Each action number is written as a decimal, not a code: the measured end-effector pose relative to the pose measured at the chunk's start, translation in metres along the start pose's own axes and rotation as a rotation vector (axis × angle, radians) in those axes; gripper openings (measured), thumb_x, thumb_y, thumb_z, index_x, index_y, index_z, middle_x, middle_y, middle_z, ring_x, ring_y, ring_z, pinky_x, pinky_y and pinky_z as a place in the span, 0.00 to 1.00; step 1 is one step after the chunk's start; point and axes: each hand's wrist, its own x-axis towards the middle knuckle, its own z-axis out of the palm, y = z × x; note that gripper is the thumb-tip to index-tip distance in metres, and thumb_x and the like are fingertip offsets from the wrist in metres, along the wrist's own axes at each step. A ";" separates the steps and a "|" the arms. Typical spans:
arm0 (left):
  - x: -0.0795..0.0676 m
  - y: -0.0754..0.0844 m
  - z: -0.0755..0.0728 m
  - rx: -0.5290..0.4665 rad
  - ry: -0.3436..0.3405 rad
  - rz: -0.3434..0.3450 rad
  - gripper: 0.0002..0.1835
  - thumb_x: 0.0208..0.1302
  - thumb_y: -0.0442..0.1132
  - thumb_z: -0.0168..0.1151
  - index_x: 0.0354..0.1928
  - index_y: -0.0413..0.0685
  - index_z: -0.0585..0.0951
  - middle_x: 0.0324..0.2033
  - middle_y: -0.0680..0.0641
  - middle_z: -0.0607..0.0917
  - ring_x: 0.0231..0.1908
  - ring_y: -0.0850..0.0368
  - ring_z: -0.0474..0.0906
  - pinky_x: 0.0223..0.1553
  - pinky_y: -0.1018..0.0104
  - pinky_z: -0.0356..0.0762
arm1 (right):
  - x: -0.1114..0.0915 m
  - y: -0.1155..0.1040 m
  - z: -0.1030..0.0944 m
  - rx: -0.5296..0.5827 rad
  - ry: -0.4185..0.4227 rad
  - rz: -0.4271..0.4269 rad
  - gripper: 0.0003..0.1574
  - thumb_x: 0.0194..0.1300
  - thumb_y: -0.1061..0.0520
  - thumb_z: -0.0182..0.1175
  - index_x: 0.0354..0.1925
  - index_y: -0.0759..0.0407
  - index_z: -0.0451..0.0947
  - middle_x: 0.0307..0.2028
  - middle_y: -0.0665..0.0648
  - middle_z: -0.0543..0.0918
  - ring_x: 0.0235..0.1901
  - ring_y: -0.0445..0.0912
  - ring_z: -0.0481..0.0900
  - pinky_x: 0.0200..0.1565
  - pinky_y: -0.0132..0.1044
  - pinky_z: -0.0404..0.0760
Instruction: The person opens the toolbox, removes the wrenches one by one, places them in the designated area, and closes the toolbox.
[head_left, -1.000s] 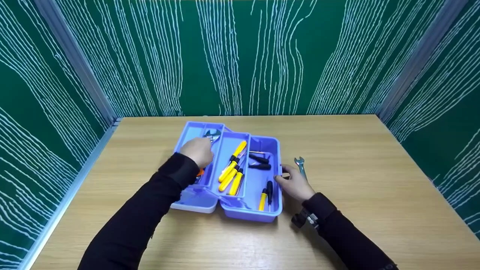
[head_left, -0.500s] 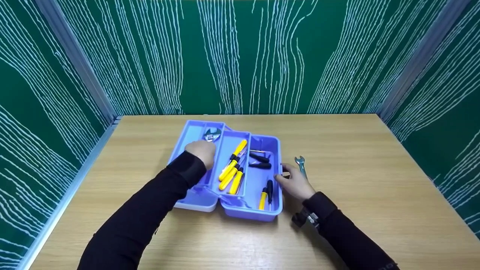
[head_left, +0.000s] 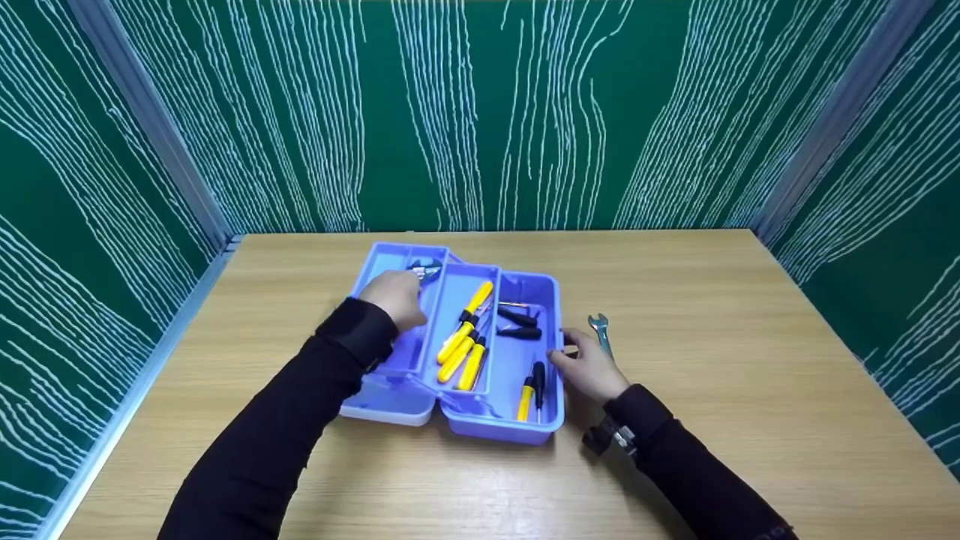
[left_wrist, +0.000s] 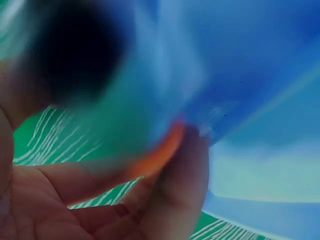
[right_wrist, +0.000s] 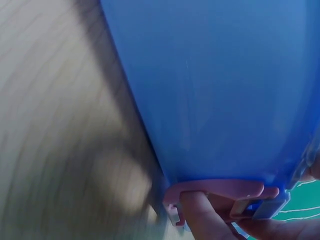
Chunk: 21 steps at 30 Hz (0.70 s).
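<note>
An open purple-blue toolbox (head_left: 506, 431) with stepped trays stands on the table. My left hand (head_left: 391, 298) is over its left tray, with curled fingers at a curved orange part (left_wrist: 162, 152) of a tool; a blurred dark shape hangs by the thumb in the left wrist view, and the rest is hidden. An adjustable wrench (head_left: 425, 270) lies in that tray just beyond the hand. My right hand (head_left: 592, 367) grips the toolbox's right side, thumb at the rim, a finger against the reddish latch (right_wrist: 230, 189) in the right wrist view.
Several yellow-handled screwdrivers (head_left: 471, 352) lie in the middle tray. Black-handled tools (head_left: 519, 332) and a short yellow-handled one (head_left: 526, 401) are in the right compartment. An open-end wrench (head_left: 601, 334) lies on the table (head_left: 750, 375) beyond my right hand. Green white-lined walls (head_left: 525, 112) enclose the table.
My left hand moved slightly away and right, then back left over the tray. The orange part seen below it a second ago is hidden in the head view. The right hand stays put.
</note>
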 end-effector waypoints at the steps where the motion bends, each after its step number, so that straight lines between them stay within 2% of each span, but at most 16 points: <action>1: -0.001 -0.001 -0.001 -0.021 0.003 0.001 0.22 0.51 0.34 0.64 0.14 0.52 0.59 0.15 0.55 0.59 0.18 0.57 0.60 0.20 0.68 0.57 | 0.000 -0.001 0.000 0.002 0.000 0.001 0.32 0.68 0.61 0.55 0.65 0.77 0.63 0.56 0.74 0.74 0.47 0.57 0.83 0.42 0.38 0.84; 6: -0.003 -0.003 -0.008 -0.088 0.003 -0.011 0.19 0.59 0.36 0.59 0.16 0.51 0.61 0.17 0.54 0.59 0.19 0.57 0.60 0.22 0.69 0.57 | 0.000 0.000 0.000 -0.002 0.000 0.005 0.31 0.68 0.61 0.54 0.65 0.76 0.63 0.56 0.74 0.74 0.46 0.56 0.83 0.43 0.38 0.84; 9: -0.005 -0.003 -0.011 -0.109 -0.002 -0.028 0.15 0.63 0.36 0.56 0.20 0.49 0.64 0.20 0.52 0.63 0.23 0.56 0.62 0.25 0.68 0.59 | 0.001 0.002 0.000 -0.010 0.002 0.008 0.31 0.68 0.62 0.54 0.65 0.76 0.64 0.56 0.74 0.74 0.45 0.55 0.83 0.43 0.38 0.84; 16: -0.008 -0.002 -0.012 -0.124 -0.013 -0.036 0.07 0.66 0.33 0.51 0.29 0.43 0.71 0.26 0.48 0.70 0.27 0.54 0.67 0.29 0.66 0.64 | 0.002 0.001 -0.002 -0.025 0.004 0.032 0.32 0.68 0.61 0.54 0.66 0.75 0.63 0.55 0.73 0.75 0.45 0.55 0.83 0.43 0.36 0.83; 19: -0.009 -0.001 -0.011 -0.115 0.018 -0.029 0.06 0.65 0.32 0.51 0.29 0.41 0.74 0.27 0.47 0.72 0.27 0.54 0.68 0.29 0.66 0.66 | 0.001 0.000 -0.003 -0.011 -0.002 0.034 0.31 0.69 0.60 0.54 0.66 0.74 0.64 0.56 0.73 0.75 0.45 0.55 0.83 0.42 0.36 0.83; 21: -0.010 -0.001 -0.011 -0.117 0.058 -0.016 0.07 0.64 0.31 0.51 0.29 0.38 0.76 0.28 0.45 0.74 0.26 0.53 0.69 0.29 0.64 0.68 | 0.001 0.000 -0.004 0.010 -0.007 0.035 0.31 0.69 0.60 0.54 0.65 0.75 0.64 0.56 0.73 0.75 0.42 0.51 0.83 0.40 0.33 0.83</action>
